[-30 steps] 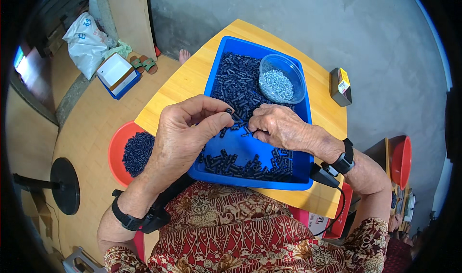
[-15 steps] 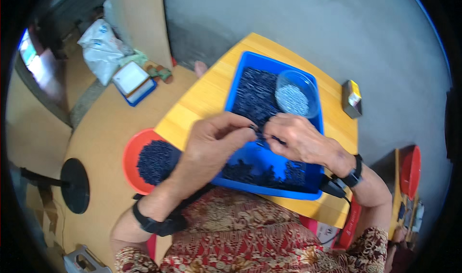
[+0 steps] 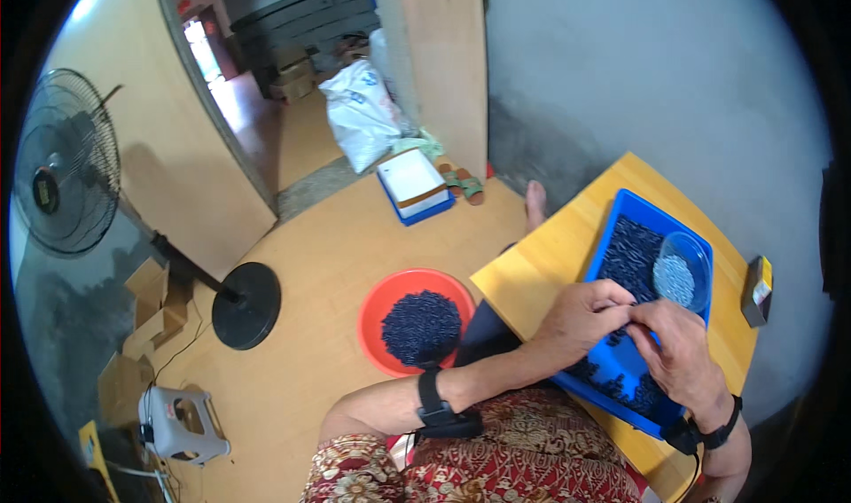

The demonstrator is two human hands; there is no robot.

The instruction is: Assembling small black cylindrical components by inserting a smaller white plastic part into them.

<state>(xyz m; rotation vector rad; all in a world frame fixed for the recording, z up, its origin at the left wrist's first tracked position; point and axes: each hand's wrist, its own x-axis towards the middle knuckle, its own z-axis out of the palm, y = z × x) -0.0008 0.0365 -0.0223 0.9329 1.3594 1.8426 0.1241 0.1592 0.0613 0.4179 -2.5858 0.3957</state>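
My left hand (image 3: 576, 324) and my right hand (image 3: 681, 348) meet over a blue tray (image 3: 605, 234) on a yellow wooden table. Their fingertips are pinched together at one spot; whatever small dark piece is between them is mostly hidden. Small dark parts (image 3: 631, 257) cover the far end of the tray. Beyond my right hand, a clear round tub (image 3: 700, 248) of small light-blue or silvery pieces (image 3: 673, 280) sits inside it. Clusters of dark pieces (image 3: 612, 386) lie along the near edge, with bare blue tray bottom between.
A red basin (image 3: 370, 339) of dark parts (image 3: 421, 327) stands on the floor left of the table (image 3: 523, 277). Further left are a standing fan (image 3: 244, 304), a grey stool (image 3: 182, 423) and cardboard boxes (image 3: 158, 312). A small dark box (image 3: 756, 304) is by the table's right edge.
The view has swung left, so table and hands appear further right and the fan is in view. My hands, apart before with a dark piece in each, are now fingertip to fingertip.
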